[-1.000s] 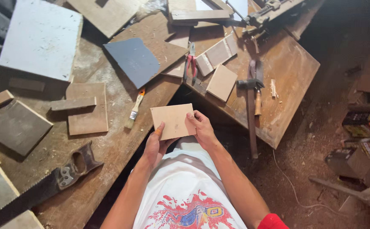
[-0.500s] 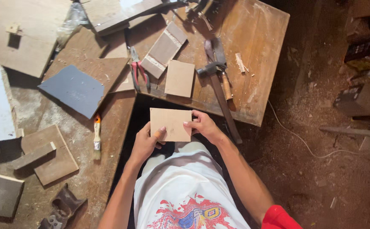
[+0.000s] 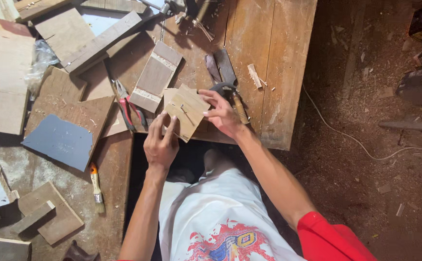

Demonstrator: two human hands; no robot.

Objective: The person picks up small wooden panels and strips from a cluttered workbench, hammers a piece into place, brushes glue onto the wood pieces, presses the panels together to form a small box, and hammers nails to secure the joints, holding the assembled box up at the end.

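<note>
Two hands on one small square light plywood panel [image 3: 187,112], now tilted to a diamond and raised over the near edge of the worn brown wooden workbench [image 3: 278,72], where half a second ago lay flat and level between the palms. Left hand [image 3: 161,145] pinching the lower corner, fingers closed on it; right hand [image 3: 223,115] gripping the right edge. Thin nail or pin visible at panel centre. Just behind: steel hammer with wooden handle [image 3: 232,96]; red-handled pliers [image 3: 129,110] to the left. Suggests turning for inspection or alignment.
</note>
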